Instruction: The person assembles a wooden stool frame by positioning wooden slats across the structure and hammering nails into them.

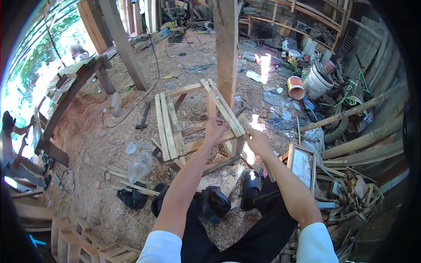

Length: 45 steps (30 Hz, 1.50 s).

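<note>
Left hand (215,129), its hold unclear, touches the slatted wooden stool frame (194,146) mid-picture while the right hand (258,142) grips a wooden strip (246,124), ideally kept steady and square.

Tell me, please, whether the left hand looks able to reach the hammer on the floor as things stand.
Probably not directly: the left hand is at the slatted wooden frame, whose left-side slats stand between it and the hammer. It would likely have to go over or around them.
</note>
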Motion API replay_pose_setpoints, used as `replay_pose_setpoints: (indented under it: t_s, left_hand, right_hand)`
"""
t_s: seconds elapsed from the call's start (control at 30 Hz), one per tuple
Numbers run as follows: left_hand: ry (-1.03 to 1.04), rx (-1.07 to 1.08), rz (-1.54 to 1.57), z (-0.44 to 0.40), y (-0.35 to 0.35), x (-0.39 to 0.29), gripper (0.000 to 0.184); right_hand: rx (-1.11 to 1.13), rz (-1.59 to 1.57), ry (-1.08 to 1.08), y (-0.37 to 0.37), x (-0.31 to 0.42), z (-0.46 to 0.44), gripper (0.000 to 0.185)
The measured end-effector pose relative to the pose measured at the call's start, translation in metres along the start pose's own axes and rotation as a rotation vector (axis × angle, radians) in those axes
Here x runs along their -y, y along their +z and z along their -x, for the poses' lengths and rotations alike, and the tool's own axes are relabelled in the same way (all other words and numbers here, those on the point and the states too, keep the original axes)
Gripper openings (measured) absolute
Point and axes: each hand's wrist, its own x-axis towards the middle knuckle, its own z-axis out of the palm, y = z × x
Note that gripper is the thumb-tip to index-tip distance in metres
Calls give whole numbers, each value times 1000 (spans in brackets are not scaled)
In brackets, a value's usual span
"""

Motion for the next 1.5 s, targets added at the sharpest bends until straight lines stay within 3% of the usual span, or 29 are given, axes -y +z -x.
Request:
replay_pose_setpoints:
  t_s: [0.07,0.13,0.2,0.27,0.3,0.33,0.37,0.43,0.47,0.53,0.57,0.6,0.67,0.7,0.73,0.8,0.87,0.93,1.03,1.17,1.27,1.33,1.5]
  left_hand:
    - [316,-104,-186,10,-18,5,28]
    - [288,-131,-364,29,-62,-20,34]
    - [231,-305,-572,44,-106,-33,50]
    - [52,-334,-713,57,-144,-23,68]
    - [-71,-367,-750,60,-156,-10,76]
    - [-196,-407,-779,59,-166,9,85]
    - [-195,-427,-779,58,-177,26,85]
    - [-312,-192,-488,57,-192,52,99]
    - [-318,-188,-482,55,-195,62,99]
    - [-420,42,-106,39,-193,71,99]
    - [-416,-97,-205,27,-182,89,95]
    - [-416,-100,-196,27,-179,82,95]
    - [-392,-358,-172,32,-175,60,89]
    - [-449,-213,35,28,-182,59,82]
    - [-462,-206,45,27,-174,60,82]
    - [-537,-515,-258,19,-163,55,79]
    - [-524,-530,-327,27,-146,31,89]
    - [-419,-562,-717,23,-133,26,104]
    - [-441,-393,-704,27,-131,11,114]
    - [-466,-381,-709,20,-141,22,114]
    - [-457,-397,-625,24,-140,13,109]
    - [-470,-413,-626,21,-142,11,104]
    - [-343,-444,-663,24,-151,2,97]
  right_hand:
    - [-159,-87,-6,6,-7,-22,31]
    - [-243,-191,16,15,-11,-41,30]
    - [-192,-226,58,30,-10,-51,32]
    - [-257,-350,136,47,-6,-60,32]
    - [-250,-330,170,55,-3,-65,37]
    - [-213,-503,145,74,-17,-83,39]
    - [-204,-542,176,73,-13,-84,38]
    - [-193,-576,211,71,-2,-83,37]
    - [-180,-742,271,71,1,-79,37]
    - [-181,-900,324,65,-4,-84,36]
    - [-120,-883,305,67,-10,-85,36]
    - [-60,-865,280,69,-14,-88,37]
    - [-93,-932,231,63,-8,-85,40]
    - [-38,-956,304,55,-3,-78,40]
    - [20,-977,384,50,-3,-72,41]
    - [78,-954,381,53,-20,-81,44]
    - [196,-982,393,59,-25,-87,44]
    - [162,-929,415,57,-16,-86,44]
    - [23,-808,347,56,-13,-81,44]
    - [58,-839,346,61,-13,-85,44]
    - [19,-693,273,73,-27,-90,45]
    - [119,-658,256,57,-13,-85,47]
    - [134,-754,256,44,-7,-64,46]
